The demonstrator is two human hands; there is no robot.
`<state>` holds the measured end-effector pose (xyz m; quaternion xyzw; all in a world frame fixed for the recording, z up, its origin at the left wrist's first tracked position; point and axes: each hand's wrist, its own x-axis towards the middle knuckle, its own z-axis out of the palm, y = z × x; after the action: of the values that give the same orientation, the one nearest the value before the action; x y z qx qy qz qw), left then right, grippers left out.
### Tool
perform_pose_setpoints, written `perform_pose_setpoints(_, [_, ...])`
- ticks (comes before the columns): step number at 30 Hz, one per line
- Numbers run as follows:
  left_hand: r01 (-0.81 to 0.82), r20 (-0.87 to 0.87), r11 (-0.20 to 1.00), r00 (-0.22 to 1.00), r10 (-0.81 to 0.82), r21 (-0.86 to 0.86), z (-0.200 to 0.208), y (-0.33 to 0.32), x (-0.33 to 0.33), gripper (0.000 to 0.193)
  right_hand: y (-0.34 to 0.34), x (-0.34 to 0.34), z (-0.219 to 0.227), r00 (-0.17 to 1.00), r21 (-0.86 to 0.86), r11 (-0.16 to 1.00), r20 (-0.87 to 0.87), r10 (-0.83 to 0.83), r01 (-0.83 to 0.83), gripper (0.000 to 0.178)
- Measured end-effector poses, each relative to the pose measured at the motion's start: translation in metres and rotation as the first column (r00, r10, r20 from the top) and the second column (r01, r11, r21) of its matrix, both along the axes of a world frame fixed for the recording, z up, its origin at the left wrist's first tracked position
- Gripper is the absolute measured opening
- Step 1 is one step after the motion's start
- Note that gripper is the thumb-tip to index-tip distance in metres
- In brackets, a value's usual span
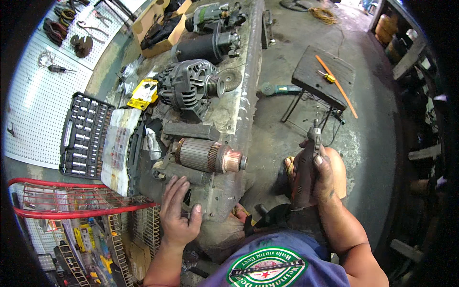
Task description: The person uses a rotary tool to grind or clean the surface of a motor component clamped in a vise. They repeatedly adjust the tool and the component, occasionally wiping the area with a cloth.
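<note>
My right hand (324, 174) is wrapped round a dark rotary tool (304, 184), held upright above my thigh with its metal collar and thin bit pointing away from me. My left hand (179, 213) hangs at the bench's near edge, fingers spread, holding nothing. Just beyond its fingertips lies a motor armature (198, 154), with a ridged steel core, slanted windings and a bright copper commutator facing right. Dark metal blocks flank it: a long bar (191, 130) on the far side and a worn block (184, 172) on the near side. Whether my left fingertips touch the near block, I cannot tell.
An alternator (186, 86) and a dark starter motor (203, 48) stand farther along the bench. To the left are a socket set (86, 136) and a red-rimmed wire rack (86, 213). An angle grinder (279, 89) lies on the floor by a small stool (322, 71).
</note>
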<state>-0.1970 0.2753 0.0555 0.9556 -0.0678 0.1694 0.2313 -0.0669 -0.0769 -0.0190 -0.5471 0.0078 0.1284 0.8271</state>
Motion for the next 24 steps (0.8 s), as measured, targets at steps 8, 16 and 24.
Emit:
perform_pose_setpoints(8, [-0.018, 0.016, 0.953, 1.000, 0.014, 0.301, -0.002, -0.021, 0.007, 0.041, 0.015, 0.054, -0.058, 0.990, -0.006, 0.991, -0.029, 0.137, -0.137, 0.085])
perform_pose_setpoints(16, [-0.002, -0.204, 0.982, 0.978, 0.041, 0.190, -0.001, -0.080, 0.040, 0.080, 0.007, 0.083, -0.071, 0.962, -0.215, 0.948, 0.091, 0.257, -0.233, 0.068])
perform_pose_setpoints(24, [0.002, -0.300, 0.952, 0.949, 0.094, 0.306, -0.002, -0.115, 0.056, 0.085, -0.008, 0.067, -0.067, 0.951, -0.253, 0.948, 0.188, 0.244, -0.194, 0.056])
